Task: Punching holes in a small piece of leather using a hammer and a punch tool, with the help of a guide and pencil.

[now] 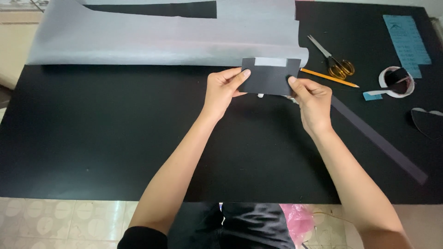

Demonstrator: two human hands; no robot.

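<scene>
L hand (223,88) and R hand (313,99) both hold a small dark card (270,77) up over the black sheet (115,133) that covers the table. L pinches the card's left edge, thumb on front, fingers behind. R pinches the lower right corner the same way. Card has a pale strip (271,62) along its top, looks like tape or a cut-out window; can't tell which. A small white bit shows just under the card's bottom edge, too small to ID.

Taking the card as landmark: big grey paper (161,37) lies behind it and to the left, its curled front edge just back of the card. Pencil (330,78) just right of the card, pointing away to the right. Scissors (333,61) right and a bit further back, yellow handles. Tape roll (396,82) further right, w/ a small blue tab (372,95) beside it. Blue printed slip (407,41) far right, back. Long dark strip (378,143) runs right and toward the person. Dark heart cut-out (427,122) at far right edge.

To do this well, I'd say: keep grips at the edges so the face stays flat, hold both sides level, no bending, fingers off the pale strip in case it's sticky.
</scene>
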